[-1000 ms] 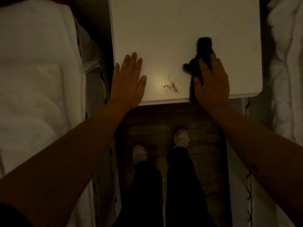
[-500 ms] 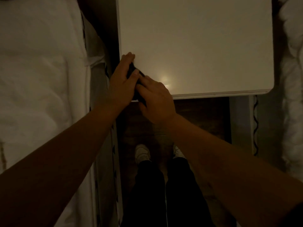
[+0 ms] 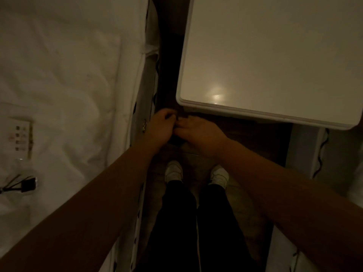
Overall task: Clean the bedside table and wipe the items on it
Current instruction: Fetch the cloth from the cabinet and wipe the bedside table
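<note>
Our shoes (image 3: pixel 173 171) stood on the floor (image 3: pixel 198 160) between the bed (image 3: pixel 64 75) and the bench (image 3: pixel 275 55). Above them our left hand (image 3: pixel 160 127) and right hand (image 3: pixel 198 132) met, fingers clenched round a dark cloth (image 3: pixel 175 141), barely visible between them, just off the bench's near corner. The bench top looked pale and glossy.

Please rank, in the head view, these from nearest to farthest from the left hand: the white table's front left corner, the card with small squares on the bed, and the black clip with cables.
From the left hand:
1. White table's front left corner, just up and right.
2. Card with small squares, left on the white bed.
3. Black clip with cables, lower left on the bed.
</note>
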`<state>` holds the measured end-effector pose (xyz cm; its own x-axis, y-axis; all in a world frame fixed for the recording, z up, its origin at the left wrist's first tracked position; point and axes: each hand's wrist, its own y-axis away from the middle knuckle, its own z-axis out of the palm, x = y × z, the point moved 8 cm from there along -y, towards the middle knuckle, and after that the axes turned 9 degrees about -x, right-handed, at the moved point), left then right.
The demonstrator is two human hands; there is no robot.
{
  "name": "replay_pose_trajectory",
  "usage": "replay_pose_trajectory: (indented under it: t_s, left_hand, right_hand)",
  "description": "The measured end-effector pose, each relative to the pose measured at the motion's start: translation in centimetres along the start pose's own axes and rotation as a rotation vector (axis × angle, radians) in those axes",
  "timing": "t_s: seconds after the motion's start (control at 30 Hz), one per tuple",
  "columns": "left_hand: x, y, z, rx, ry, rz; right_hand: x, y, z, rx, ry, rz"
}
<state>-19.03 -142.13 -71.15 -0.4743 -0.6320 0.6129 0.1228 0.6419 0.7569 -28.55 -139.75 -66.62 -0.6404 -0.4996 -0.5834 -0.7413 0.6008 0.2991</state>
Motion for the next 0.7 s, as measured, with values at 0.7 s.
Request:
replay_pose_trajectory:
  t_s: [0.7]
  left_hand:
    - [8.6,1.5,1.1,0.084,0.036,0.407]
  right_hand:
    - [5.0,2.6,-6.0,0.386,0.324,0.376]
